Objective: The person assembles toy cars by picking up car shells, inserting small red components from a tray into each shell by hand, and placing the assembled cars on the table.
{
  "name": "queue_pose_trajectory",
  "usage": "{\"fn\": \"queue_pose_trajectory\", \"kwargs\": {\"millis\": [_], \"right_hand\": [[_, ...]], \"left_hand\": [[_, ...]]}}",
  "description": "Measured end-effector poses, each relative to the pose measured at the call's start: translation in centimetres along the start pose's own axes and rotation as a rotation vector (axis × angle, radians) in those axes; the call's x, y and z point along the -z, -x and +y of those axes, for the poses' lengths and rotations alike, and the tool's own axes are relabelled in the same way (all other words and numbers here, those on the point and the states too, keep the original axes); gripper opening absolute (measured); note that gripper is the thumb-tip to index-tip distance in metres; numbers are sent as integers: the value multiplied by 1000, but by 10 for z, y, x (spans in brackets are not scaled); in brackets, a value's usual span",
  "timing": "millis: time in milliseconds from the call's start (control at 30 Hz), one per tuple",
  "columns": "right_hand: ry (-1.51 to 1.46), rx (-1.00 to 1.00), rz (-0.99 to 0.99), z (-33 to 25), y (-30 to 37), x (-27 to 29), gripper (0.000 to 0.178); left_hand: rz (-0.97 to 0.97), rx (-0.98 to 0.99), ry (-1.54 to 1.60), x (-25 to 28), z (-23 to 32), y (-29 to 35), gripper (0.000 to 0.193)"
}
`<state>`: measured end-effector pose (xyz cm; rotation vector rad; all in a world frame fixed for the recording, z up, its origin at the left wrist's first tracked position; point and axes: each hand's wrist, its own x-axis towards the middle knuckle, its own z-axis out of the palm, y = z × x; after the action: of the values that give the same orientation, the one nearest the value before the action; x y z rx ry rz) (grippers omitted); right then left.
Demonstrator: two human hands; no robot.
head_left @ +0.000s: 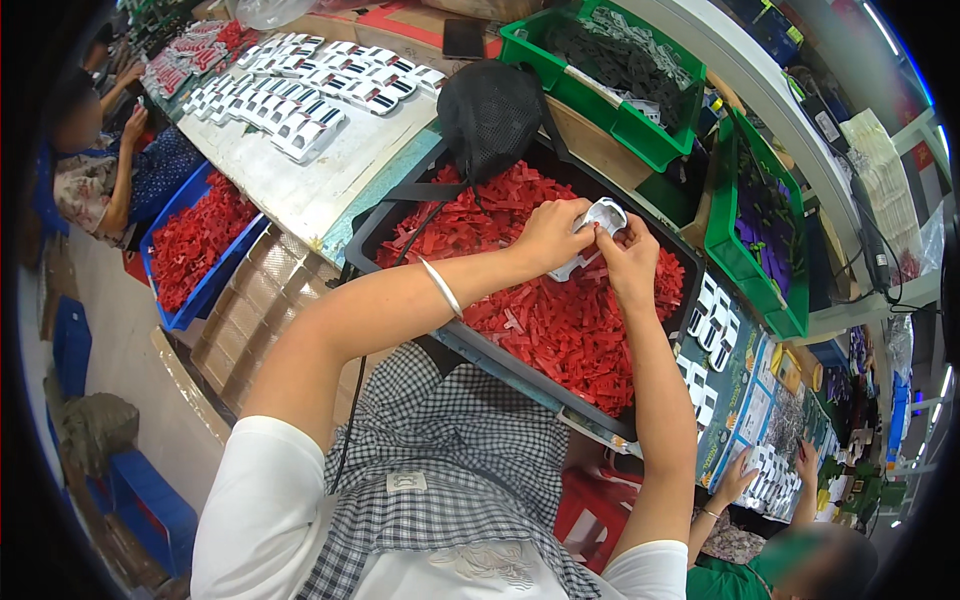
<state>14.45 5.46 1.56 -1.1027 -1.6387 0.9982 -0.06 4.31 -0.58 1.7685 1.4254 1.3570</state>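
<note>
Both my hands hold a white plastic shell (604,214), its hollow side partly showing, above a black tray (365,236) heaped with small red plastic pieces (540,320). My left hand (553,234) grips the shell's left side with bent fingers. On its right side, my right hand (630,258) pinches the edge between thumb and fingers. A speck of red shows near my right thumb, but I cannot make out whether it is a red piece. Several white toy car bodies (300,130) with dark stripes stand in rows on the table at the far left.
A black mesh bag (490,115) rests at the tray's far edge. Green bins (640,140) of dark parts stand behind it. More white shells (712,325) lie to the right. A blue bin (160,255) of red pieces stands left. Co-workers sit at far left and lower right.
</note>
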Motion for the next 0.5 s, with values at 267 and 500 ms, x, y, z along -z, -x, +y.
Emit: {"fn": "queue_pose_trajectory", "kwargs": {"millis": [267, 500], "right_hand": [[-35, 37, 38, 0, 1, -5, 26], [136, 87, -14, -36, 33, 74, 41]], "left_hand": [[5, -5, -10, 6, 2, 2, 19], [125, -105, -109, 71, 30, -22, 22]]}}
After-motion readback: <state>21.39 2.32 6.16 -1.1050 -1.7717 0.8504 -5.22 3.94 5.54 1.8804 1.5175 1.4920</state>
